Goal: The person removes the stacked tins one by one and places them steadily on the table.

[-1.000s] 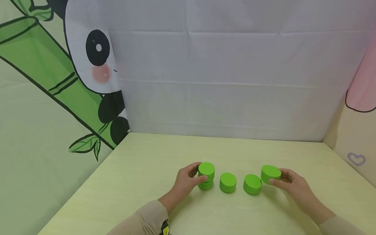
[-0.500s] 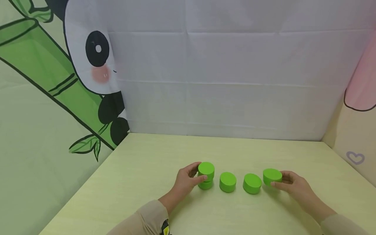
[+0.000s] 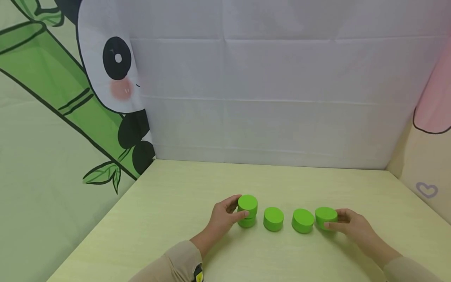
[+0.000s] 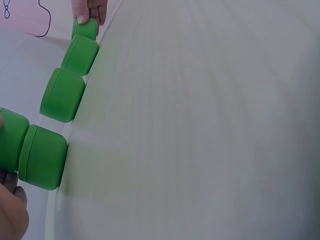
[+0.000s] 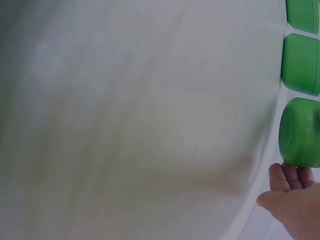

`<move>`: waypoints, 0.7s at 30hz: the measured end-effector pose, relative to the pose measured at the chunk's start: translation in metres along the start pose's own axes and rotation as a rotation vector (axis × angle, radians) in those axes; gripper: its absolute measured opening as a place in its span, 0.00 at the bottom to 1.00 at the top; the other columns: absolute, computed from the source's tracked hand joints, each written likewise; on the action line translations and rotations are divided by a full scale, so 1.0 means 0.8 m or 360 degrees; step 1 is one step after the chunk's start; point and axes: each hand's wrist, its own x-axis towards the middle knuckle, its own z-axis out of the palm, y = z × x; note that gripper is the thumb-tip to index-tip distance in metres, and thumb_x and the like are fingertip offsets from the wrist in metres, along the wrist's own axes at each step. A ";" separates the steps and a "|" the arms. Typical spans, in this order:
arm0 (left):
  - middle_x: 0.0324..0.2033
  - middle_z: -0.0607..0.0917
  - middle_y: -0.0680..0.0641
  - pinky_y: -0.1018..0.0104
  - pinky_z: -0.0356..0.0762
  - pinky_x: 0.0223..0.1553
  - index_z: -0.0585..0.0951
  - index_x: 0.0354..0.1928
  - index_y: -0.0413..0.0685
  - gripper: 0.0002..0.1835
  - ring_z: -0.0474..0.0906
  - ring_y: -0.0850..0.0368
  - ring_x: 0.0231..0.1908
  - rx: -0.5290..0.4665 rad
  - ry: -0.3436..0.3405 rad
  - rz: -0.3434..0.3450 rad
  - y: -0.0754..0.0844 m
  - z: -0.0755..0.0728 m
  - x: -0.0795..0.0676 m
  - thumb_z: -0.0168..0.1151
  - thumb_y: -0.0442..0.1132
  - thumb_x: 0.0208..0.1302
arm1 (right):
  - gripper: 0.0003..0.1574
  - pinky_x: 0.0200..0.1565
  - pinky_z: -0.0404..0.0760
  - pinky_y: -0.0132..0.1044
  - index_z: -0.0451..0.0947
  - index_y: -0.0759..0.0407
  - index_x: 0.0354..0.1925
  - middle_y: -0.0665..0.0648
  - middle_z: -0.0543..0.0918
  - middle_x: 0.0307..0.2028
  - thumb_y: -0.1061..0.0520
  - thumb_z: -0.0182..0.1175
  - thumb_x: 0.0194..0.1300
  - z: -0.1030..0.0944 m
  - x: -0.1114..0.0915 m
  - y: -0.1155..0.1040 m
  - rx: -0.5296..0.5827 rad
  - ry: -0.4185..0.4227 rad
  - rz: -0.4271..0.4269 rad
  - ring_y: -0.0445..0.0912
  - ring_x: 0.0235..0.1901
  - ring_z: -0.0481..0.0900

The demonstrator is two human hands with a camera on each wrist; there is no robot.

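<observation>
A white cloth (image 3: pixel 267 98) hangs behind a pale worktop (image 3: pixel 176 176), whose broad flat face lets the green tubs stand in a spaced row. On it, the left grip (image 3: pixel 225 213) grasps the upper tub (image 3: pixel 248 203) of a pair, probably to keep it square on the lower tub (image 3: pixel 246 223), which bears its weight. The right grip (image 3: pixel 354 225) grasps the end tub (image 3: pixel 325 215) from its outer side, seemingly so that the fingers stay clear of its neighbour. Relative to each grip, the tub lies inward: right of the left grip's fingers, left of the right grip's, pinched at the wall with its top uncovered. The end tub's underside shows in the right wrist view, so it looks tilted or raised; whether its edge touches the worktop I cannot tell. Between the two grips, the second tub (image 3: pixel 273 218) and third tub (image 3: pixel 302 220) stand apart, untouched. Smallest of all, a thin seam rings each standing tub.
</observation>
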 end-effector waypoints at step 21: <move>0.56 0.77 0.41 0.55 0.65 0.63 0.72 0.60 0.40 0.31 0.69 0.46 0.60 0.0009 0.0006 0.0011 0.000 0.001 -0.001 0.69 0.36 0.52 | 0.44 0.51 0.73 0.54 0.62 0.76 0.58 0.71 0.74 0.52 0.48 0.66 0.55 0.000 0.002 0.008 0.0021 -0.0072 -0.0013 0.60 0.52 0.71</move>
